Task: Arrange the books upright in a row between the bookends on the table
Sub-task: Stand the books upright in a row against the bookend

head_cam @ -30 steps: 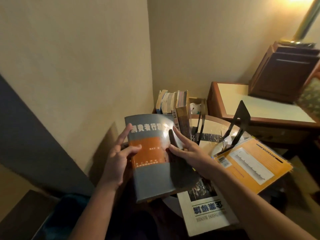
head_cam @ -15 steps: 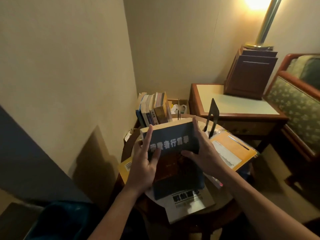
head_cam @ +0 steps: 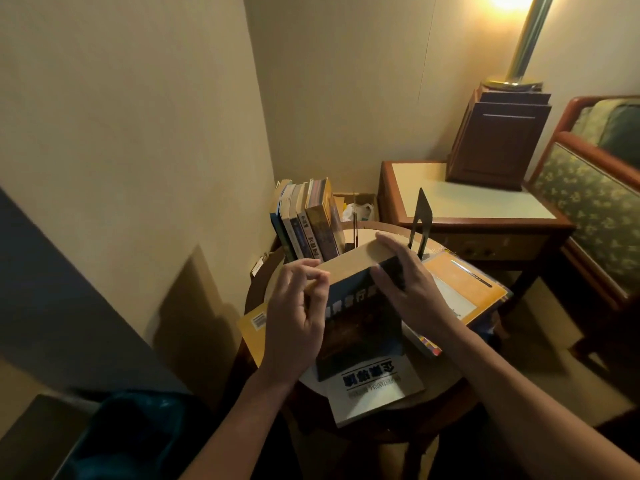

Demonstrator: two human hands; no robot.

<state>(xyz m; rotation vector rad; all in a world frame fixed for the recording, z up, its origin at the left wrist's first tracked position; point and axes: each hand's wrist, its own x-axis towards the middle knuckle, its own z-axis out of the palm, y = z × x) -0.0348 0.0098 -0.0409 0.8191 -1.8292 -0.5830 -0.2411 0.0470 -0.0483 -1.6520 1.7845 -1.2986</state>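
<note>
Blue-grey book (head_cam: 360, 317), held in both hands over the round table (head_cam: 446, 375). One second earlier its cover faces the viewer, lifted in front of the wall. Now it is tipped away so that the pale page edge faces up, and it sits lower, with its far corner just beside the inner bookend (head_cam: 355, 220).

The left hand (head_cam: 298, 306) has curled fingers and pinches the near corner of the page edge. The right hand (head_cam: 405, 285) lays its fingers across the top edge with the thumb on the cover, gripping it.

The turn probably prepares the book to stand upright. It has not yet joined the row of books (head_cam: 308, 223), which stands at the back of the table against the wall.

**Counts**
- One book is in hand.
- Five or six books stand upright in the row; the spines crowd too closely for a sure number.
- Four books lie flat: a white book (head_cam: 374, 386) under the held one, an orange book (head_cam: 460, 289) to the right, a yellow book (head_cam: 254, 327) to the left, and a bright-edged book (head_cam: 427, 344) below the right forearm.
- There are two black bookends, the inner one seen edge-on and the outer bookend (head_cam: 420, 220) well apart from the row.
</note>
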